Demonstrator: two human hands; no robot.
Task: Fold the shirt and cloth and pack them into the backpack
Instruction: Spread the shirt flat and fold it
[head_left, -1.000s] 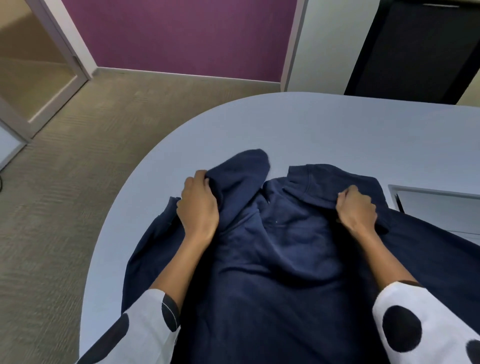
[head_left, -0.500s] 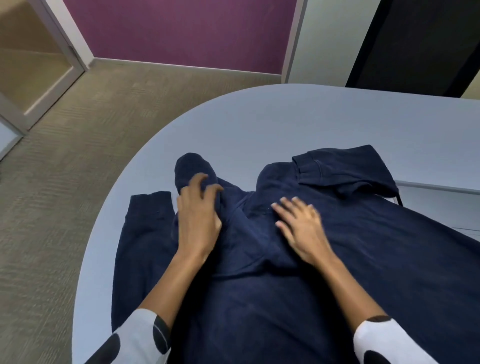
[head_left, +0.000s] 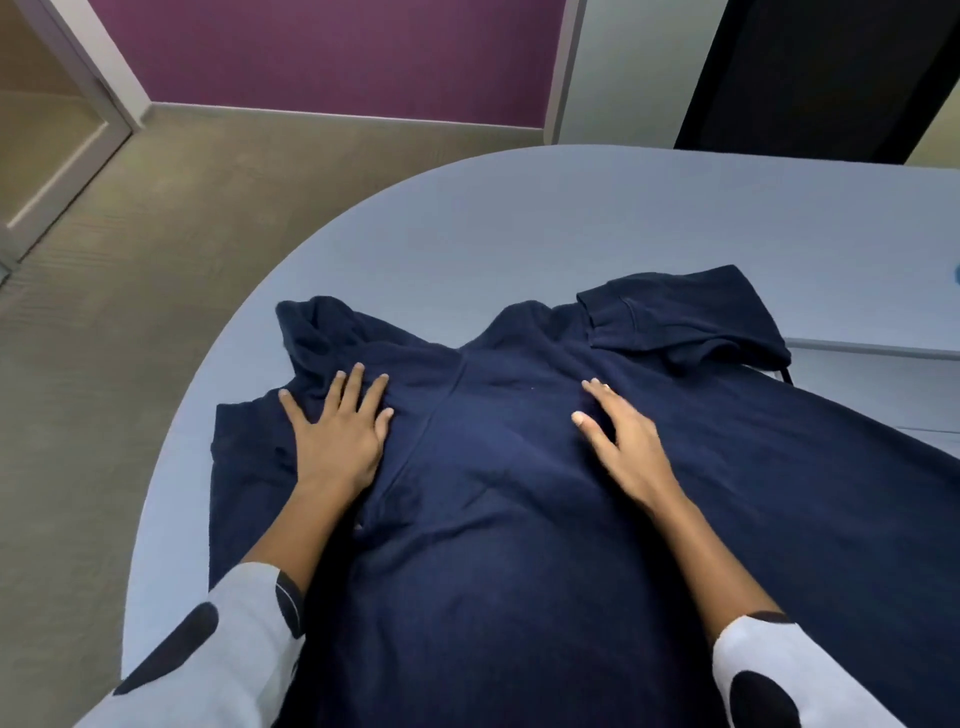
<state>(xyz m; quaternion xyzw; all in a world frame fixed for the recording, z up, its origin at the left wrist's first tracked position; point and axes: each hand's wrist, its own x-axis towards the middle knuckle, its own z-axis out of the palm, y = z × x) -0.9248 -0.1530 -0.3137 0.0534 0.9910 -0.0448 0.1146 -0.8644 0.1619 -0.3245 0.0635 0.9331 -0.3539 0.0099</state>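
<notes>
1. a room with beige carpet (head_left: 130, 291) on the left, a purple wall (head_left: 337, 52) at the back and a dark panel (head_left: 810, 67) at the far right; a pale blue-grey table with a rounded edge (head_left: 519, 218) fills the middle.
2. a dark navy fabric shirt (head_left: 493, 519) lies spread flat on the table, its collar end pointing away from the person, one sleeve bunched at the upper left and the other folded at the upper right.
3. the left hand (head_left: 332, 436) rests flat on the shirt's left shoulder area, fingers spread and straight, grasping nothing.
4. the right hand (head_left: 623, 441) lies flat on the shirt's chest right of centre, fingers straight, grasping nothing.
5. both forearms wear white sleeves with black dots (head_left: 769, 670).
</notes>
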